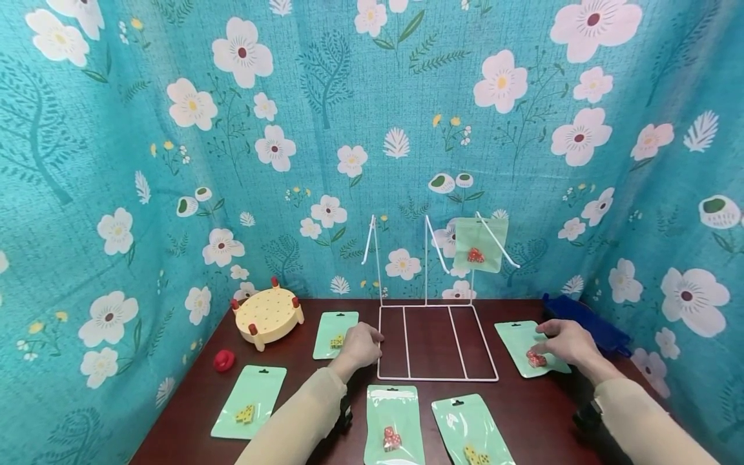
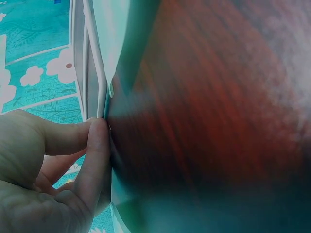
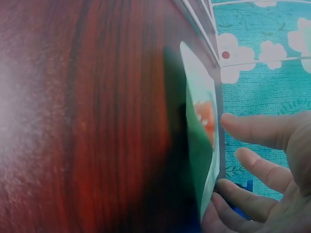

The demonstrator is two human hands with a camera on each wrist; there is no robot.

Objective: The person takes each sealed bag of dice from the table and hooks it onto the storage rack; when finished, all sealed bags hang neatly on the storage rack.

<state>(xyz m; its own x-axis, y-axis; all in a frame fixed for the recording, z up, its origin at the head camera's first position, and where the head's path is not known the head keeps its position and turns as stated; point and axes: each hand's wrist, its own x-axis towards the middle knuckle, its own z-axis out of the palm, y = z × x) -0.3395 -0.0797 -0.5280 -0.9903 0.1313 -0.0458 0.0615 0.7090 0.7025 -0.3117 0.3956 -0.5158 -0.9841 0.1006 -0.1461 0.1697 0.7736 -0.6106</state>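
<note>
Six pale green pouches (image 1: 395,413): five lying on one dark red-brown bench (image 1: 535,420), one hanging. Three of the six show red spotted pieces (image 1: 392,440), and three show yellow spotted pieces (image 1: 245,414). There is one white wire rack (image 1: 438,379) with three hooks (image 1: 498,239), one round cream stand (image 1: 268,313) with four red-tipped legs, one small red object (image 1: 223,360), and one dark blue object (image 1: 587,324).

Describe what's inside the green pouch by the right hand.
Red, white-spotted dice show inside the green pouch; the right hand covers part of it, hiding anything there.
</note>
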